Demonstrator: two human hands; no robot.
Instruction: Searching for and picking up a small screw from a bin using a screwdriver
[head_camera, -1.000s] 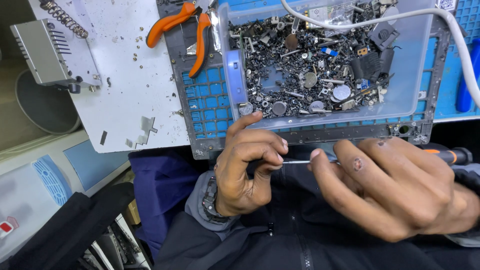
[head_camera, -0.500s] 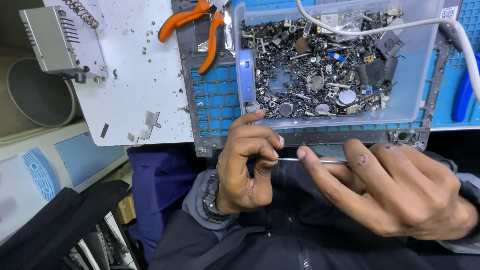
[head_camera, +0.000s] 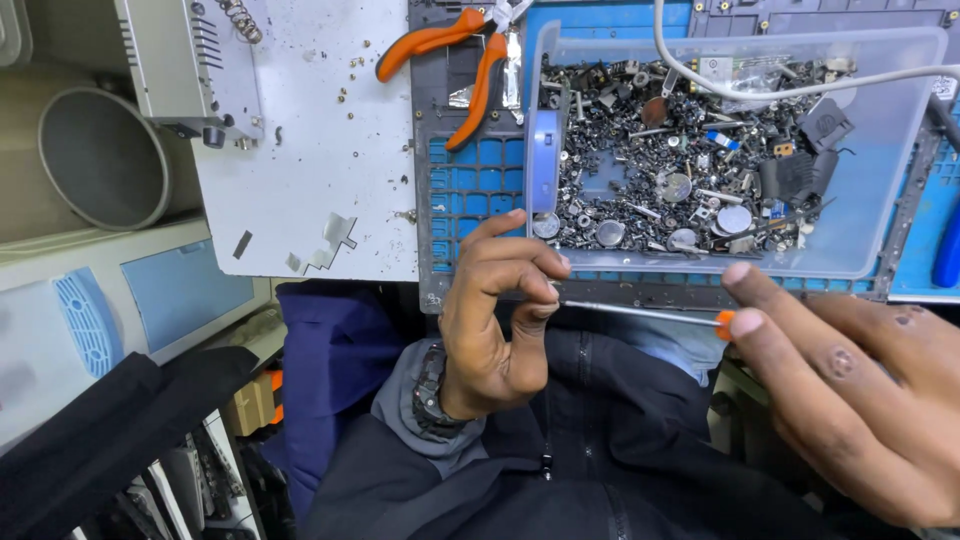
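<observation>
My left hand (head_camera: 492, 320) is curled over my lap, with thumb and fingertips pinched at the tip of a thin screwdriver (head_camera: 640, 312). What they pinch is too small to make out. My right hand (head_camera: 850, 395) holds the screwdriver by its orange-collared handle, with the metal shaft pointing left toward the left fingertips. Both hands hover just below the front edge of a clear plastic bin (head_camera: 860, 262) filled with several small screws, coin cells and dark scrap parts (head_camera: 690, 170).
Orange-handled pliers (head_camera: 462, 62) lie at the top on a dark grid frame (head_camera: 470, 190). A white panel (head_camera: 320, 150) with loose metal bits lies left, beside a grey metal box (head_camera: 195, 60). A white cable (head_camera: 760, 92) crosses the bin. A grey round bin (head_camera: 100, 160) stands far left.
My right hand has slid right along the screwdriver, exposing more of the shaft. The view has moved closer and shifted, and the left fingers stay pinched at the tip.
</observation>
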